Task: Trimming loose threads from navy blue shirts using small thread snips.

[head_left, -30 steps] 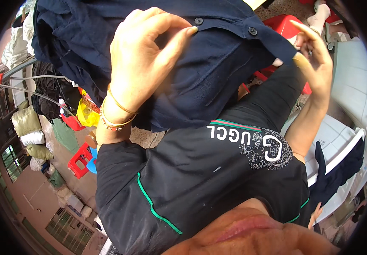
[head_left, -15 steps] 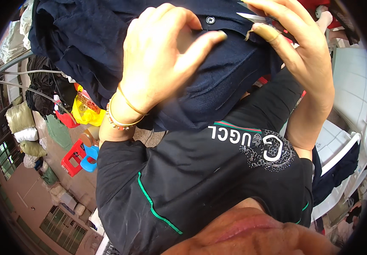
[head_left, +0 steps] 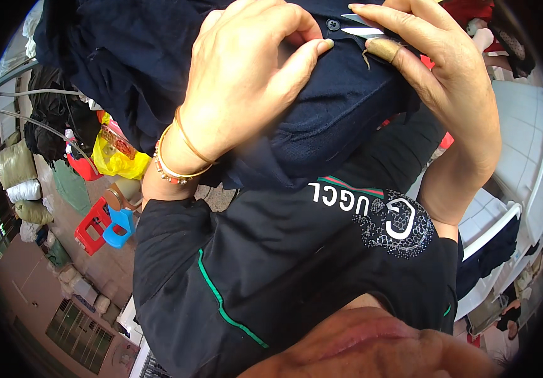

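Observation:
A dark navy garment (head_left: 340, 107) with buttons is bunched up in front of my chest. My left hand (head_left: 246, 82), with gold bracelets on the wrist, pinches its fabric between thumb and fingers, right beside a dark button (head_left: 332, 24). My right hand (head_left: 454, 94) holds small metal snips (head_left: 359, 25), whose blades point left at the button strip and touch the cloth. One finger of that hand wears a brass thimble ring (head_left: 381, 49). Below the hands are my black top and my chin.
Red and blue plastic stools (head_left: 98, 223) stand on the floor at the left, near a yellow bag (head_left: 117, 160) and stuffed sacks (head_left: 16, 167). More dark clothes (head_left: 51, 126) hang at the upper left. A white plastic surface (head_left: 523, 145) lies at the right.
My right hand has come in from the right and brought the snips to the button strip. My left hand has closed its pinch on the cloth, and the garment sits closer.

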`<state>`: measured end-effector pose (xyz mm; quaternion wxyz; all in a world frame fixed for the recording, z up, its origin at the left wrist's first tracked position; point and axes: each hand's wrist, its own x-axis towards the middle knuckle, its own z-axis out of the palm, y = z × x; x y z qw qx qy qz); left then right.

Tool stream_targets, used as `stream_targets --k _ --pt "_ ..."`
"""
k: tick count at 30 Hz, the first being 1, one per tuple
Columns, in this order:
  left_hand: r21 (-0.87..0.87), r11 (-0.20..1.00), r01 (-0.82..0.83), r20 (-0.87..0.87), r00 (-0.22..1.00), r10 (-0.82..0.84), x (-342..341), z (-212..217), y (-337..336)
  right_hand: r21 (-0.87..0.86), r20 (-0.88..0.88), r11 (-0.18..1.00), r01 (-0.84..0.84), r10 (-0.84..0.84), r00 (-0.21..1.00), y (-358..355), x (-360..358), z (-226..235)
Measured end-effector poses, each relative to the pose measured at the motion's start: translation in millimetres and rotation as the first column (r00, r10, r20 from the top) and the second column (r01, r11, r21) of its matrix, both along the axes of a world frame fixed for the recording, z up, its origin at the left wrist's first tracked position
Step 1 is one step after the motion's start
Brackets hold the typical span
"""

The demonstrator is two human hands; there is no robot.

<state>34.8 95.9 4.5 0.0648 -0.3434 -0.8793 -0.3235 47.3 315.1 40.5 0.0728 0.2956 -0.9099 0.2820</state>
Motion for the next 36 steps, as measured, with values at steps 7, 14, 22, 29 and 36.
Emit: stream_targets --k 7,14,22,29,36 --pt "0.111 0.993 0.03 0.034 0.999 -0.034 -2.7 -5.5 -3.2 0.041 0.128 0.995 0.089 -0.094 0.987 -9.9 3.4 16.2" --pt "0.227 0.974 -0.013 0.129 0.991 -0.017 -2.0 -12.0 -1.7 0.075 0.156 0.99 0.12 -0.13 0.979 -12.4 5.8 19.6" --pt "0.328 0.945 0.004 0.196 0.978 -0.072 -1.8 -14.5 -1.8 0.117 0.052 0.989 0.087 -0.094 0.994 -11.9 6.2 19.1" --pt "0.337 0.941 0.014 0.178 0.981 -0.078 -1.7 -17.3 1.0 0.158 -0.036 0.985 0.074 -0.069 0.997 -10.6 4.8 17.0" --pt "0.371 0.928 -0.038 0.222 0.974 -0.049 1.3 -8.6 0.6 -0.241 -0.309 0.971 0.003 -0.08 0.948 9.3 1.8 -5.7"
